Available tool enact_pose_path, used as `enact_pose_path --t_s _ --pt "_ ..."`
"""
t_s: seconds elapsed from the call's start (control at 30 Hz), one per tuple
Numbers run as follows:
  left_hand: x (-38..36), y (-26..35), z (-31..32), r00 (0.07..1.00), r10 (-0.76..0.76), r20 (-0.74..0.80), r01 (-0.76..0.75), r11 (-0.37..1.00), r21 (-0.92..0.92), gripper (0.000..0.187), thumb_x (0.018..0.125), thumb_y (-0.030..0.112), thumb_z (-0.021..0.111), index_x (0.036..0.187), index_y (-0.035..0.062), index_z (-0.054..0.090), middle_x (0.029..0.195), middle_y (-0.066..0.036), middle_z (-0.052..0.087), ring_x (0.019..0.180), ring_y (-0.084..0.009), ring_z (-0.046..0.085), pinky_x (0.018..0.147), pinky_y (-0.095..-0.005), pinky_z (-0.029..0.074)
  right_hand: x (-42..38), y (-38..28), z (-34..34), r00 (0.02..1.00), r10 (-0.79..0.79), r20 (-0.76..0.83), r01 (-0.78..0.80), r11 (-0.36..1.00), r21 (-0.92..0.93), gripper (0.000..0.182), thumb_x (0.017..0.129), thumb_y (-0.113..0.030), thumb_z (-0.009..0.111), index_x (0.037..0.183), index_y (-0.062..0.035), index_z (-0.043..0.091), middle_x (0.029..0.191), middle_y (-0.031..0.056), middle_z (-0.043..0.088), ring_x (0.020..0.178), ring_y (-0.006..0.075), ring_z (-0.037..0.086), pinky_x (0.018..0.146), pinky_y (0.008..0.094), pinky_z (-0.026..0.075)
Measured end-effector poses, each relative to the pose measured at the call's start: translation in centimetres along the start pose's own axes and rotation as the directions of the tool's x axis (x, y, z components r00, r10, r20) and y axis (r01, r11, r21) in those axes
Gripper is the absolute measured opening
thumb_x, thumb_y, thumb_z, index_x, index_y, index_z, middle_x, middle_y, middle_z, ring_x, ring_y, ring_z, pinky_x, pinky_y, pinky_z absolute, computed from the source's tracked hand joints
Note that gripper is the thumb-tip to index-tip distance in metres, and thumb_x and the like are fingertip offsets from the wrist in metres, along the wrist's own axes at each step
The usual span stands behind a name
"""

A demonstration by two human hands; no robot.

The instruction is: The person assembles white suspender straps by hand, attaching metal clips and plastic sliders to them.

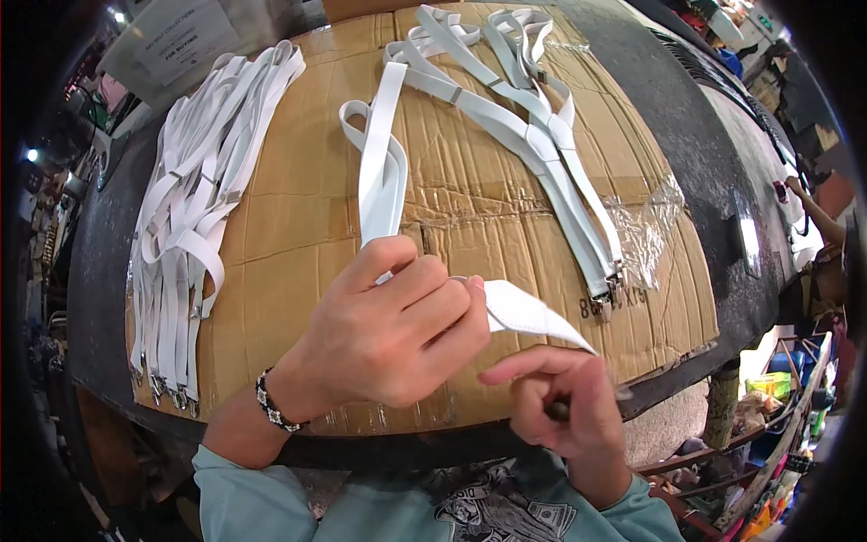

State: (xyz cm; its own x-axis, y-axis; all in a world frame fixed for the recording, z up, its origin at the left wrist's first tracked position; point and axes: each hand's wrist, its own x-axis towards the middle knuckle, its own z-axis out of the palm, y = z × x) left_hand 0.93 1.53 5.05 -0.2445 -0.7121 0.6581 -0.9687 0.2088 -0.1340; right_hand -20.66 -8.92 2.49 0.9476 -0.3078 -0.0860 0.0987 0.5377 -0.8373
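Observation:
My left hand [388,330], with a beaded bracelet at the wrist, is closed round a pair of white suspenders [383,185]. Their looped straps run up from the fist onto the cardboard. On the other side of the fist, a stitched white end [524,310] sticks out to the right, its tip reaching the back of my right hand [569,406]. The right fingers are curled, the index pointing left, and a small dark rounded thing [559,410] shows inside them; I cannot tell what it is. More white suspenders [542,144] with metal clips lie just beyond.
A flattened cardboard sheet [298,226] covers much of the dark table [673,108]. At its left lies a pile of white suspenders [194,199]. A labelled plastic bin [181,45] stands at the back left. Another person's arm [817,212] shows at the right.

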Motion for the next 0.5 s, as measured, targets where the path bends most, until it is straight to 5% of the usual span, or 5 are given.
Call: enact_pose_path --t_s 0.1,0.13,0.23,0.33,0.5 --pt "0.0 0.0 0.1 1.000 0.002 -0.019 -0.002 1.000 0.011 0.010 0.075 0.007 0.070 0.083 0.0027 0.065 0.071 0.002 0.048 0.069 -0.0135 0.054 0.073 -0.0307 0.042 0.4 -0.3 0.4 0.998 -0.063 -0.013 0.061 0.993 -0.103 0.046 0.103 -0.035 0.063 0.122 0.0066 0.067 0.065 -0.0014 0.056 0.050 0.0047 0.046 0.046 0.0199 0.031" --pt "-0.1 0.0 0.1 1.000 -0.004 -0.022 0.004 1.000 0.006 0.011 0.075 0.007 0.070 0.084 0.0021 0.066 0.071 0.002 0.048 0.069 -0.0135 0.054 0.072 -0.0308 0.042 0.5 -0.9 0.7 0.983 -0.167 -0.075 0.131 0.929 -0.347 0.039 0.100 -0.028 0.067 0.120 0.0052 0.067 0.065 -0.0013 0.057 0.051 0.0043 0.047 0.047 0.0201 0.032" --pt "0.0 -0.1 0.2 0.999 -0.009 -0.043 0.011 0.999 0.047 0.013 0.074 0.008 0.071 0.084 0.0019 0.066 0.071 0.001 0.048 0.068 -0.0135 0.054 0.072 -0.0308 0.042 0.8 -1.8 1.1 0.860 -0.504 -0.075 0.195 0.462 -0.865 0.040 0.082 0.000 0.081 0.120 -0.0008 0.068 0.064 -0.0001 0.058 0.052 0.0042 0.051 0.047 0.0217 0.038" --pt "-0.1 0.0 -0.2 0.998 -0.046 -0.033 0.046 0.999 -0.002 0.025 0.068 0.004 0.078 0.092 -0.0019 0.072 0.068 0.000 0.049 0.063 -0.0173 0.052 0.073 -0.0356 0.042 1.8 -1.9 2.5 0.768 -0.633 -0.095 0.142 0.312 -0.939 0.037 0.081 0.001 0.080 0.116 -0.0018 0.068 0.062 -0.0028 0.055 0.049 -0.0004 0.037 0.046 0.0188 0.023" --pt "-0.4 0.2 -0.4 0.995 -0.085 -0.052 0.085 0.996 -0.003 0.031 0.069 0.002 0.080 0.099 -0.0014 0.071 0.071 0.000 0.053 0.064 -0.0190 0.054 0.075 -0.0377 0.042 3.3 -2.8 3.0 0.756 -0.652 0.059 0.085 0.009 -0.996 0.050 0.079 0.002 0.080 0.127 -0.0024 0.067 0.065 0.0024 0.059 0.050 0.0082 0.050 0.046 0.0248 0.037"
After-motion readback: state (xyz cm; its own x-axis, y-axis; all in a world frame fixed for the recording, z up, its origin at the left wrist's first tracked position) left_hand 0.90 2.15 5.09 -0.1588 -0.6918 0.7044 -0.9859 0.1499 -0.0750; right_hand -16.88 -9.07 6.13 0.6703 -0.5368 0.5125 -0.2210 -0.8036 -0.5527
